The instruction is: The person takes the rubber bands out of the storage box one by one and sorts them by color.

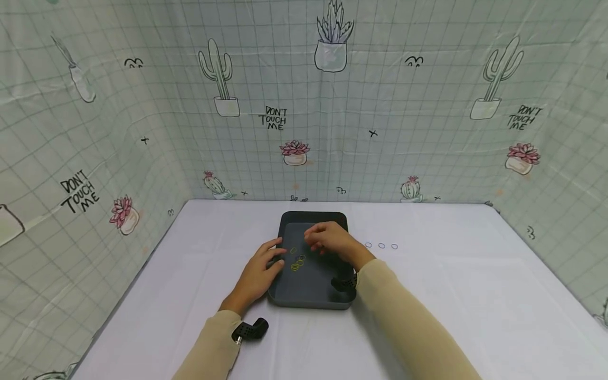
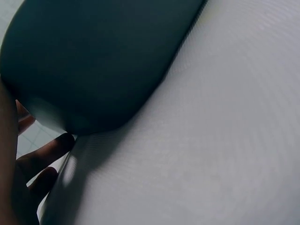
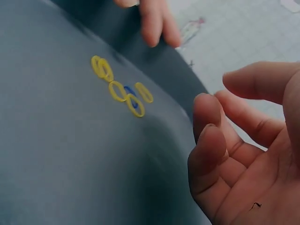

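Note:
A dark grey tray (image 1: 309, 304) lies on the white table. Inside it, left of its middle, are several thin yellow rings (image 3: 101, 69), like small rubber bands, with blue ones (image 3: 128, 89) among them. My left hand (image 1: 256, 272) is at the tray's left side, fingers spread and touching the rim. Over the tray's far right part hovers my right hand (image 1: 332, 238), its fingers loosely bent and the thumb apart from them. Nothing shows between those fingers in the right wrist view.
Three thin bluish rings (image 1: 381, 246) lie in a row on the white tabletop (image 1: 427, 295), right of the tray. A gridded cloth (image 1: 361, 169) with cactus drawings hangs behind and at both sides. Each wrist wears a black camera strap (image 1: 250, 330).

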A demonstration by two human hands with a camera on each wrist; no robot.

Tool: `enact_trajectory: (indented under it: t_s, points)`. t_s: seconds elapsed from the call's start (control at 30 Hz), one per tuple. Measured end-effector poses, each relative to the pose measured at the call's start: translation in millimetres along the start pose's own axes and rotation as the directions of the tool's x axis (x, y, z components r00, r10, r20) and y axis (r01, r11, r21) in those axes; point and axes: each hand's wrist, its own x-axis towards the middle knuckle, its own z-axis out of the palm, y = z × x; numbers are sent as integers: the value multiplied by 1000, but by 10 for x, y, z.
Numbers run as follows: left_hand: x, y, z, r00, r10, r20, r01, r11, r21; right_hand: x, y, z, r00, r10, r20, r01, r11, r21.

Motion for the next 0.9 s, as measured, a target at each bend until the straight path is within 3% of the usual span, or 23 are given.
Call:
enact_trajectory:
  t_s: [0.17, 0.33, 0.5, 0.77, 0.9]
  points:
    - [-24, -10, -12, 1000, -1, 5, 1, 1000, 9, 23, 26, 131, 998, -14, 54, 21, 991, -136]
    - [-10, -17, 6, 1000, 21, 11, -22, 1000, 8, 54, 43, 203, 997, -56, 62, 70, 962, -263]
    - [5, -16, 9, 1000, 8, 4, -8, 1000, 5, 86, 45, 244, 989, -130, 76, 149, 908, -392]
    - [-14, -16, -2, 1000, 1, 16, -1, 1000, 7, 103, 95, 305, 979, -180, 98, 204, 821, -534]
    - [4, -15, -1, 1000, 14, 9, -15, 1000, 10, 100, 88, 304, 977, -197, 88, 212, 801, -560]
